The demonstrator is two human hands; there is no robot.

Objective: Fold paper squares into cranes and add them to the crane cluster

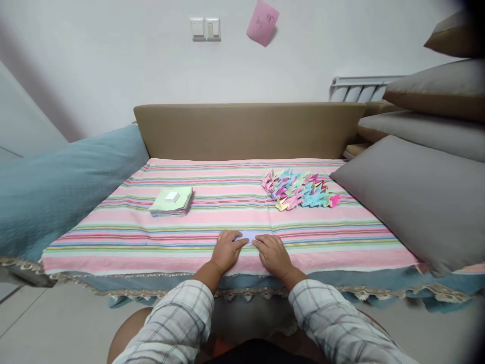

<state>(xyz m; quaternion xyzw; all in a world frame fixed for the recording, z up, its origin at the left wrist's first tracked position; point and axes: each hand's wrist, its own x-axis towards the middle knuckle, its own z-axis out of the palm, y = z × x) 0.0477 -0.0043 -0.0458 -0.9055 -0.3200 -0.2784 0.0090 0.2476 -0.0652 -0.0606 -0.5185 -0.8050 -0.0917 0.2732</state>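
The person on the striped cloth's [222,215] near side has both hands at a slip of lavender paper [248,236], which lies close to the front edge. The left hand [226,251] grips its left end between thumb and fingers; the right hand [274,254] grips the other end the same way.

Further back and to the left I see a stack of paper squares [182,202], pale green on top, bearing a small white block [172,196]; I can't tell whether that's a box, let alone what it contains. To the right, folded paper birds [299,191] crowd together in pink, blue, yellow and purple, loose on the cloth, near the big grey cushion [401,202].
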